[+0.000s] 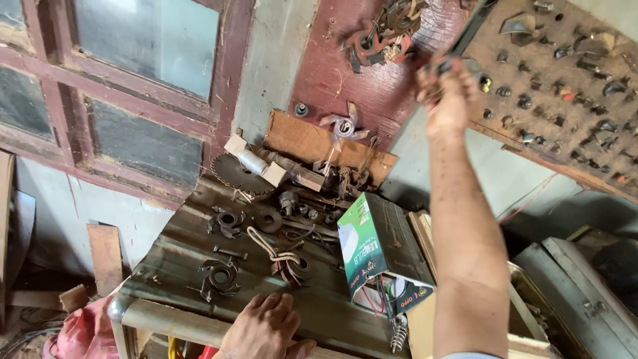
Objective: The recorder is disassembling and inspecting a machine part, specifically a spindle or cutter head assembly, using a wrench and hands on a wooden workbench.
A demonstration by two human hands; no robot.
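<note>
Right hand [446, 100] raised at the bit board [565, 100], grip closed on a small dark bit [444, 65]. Left hand [262, 327] flat, holding nothing, on surface [173, 249] edge. Bit not yet set down; cutters [219, 276] lie untouched.

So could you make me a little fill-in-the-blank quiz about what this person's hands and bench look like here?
1. The left hand rests flat on the metal ____.
2. The right hand is raised up to the brown ____ studded with small bits.
3. The round saw blade lies beside a ____ cylinder.
4. The open cardboard box is mostly ____ in colour.

Missing words: bench; board; white; green
</note>
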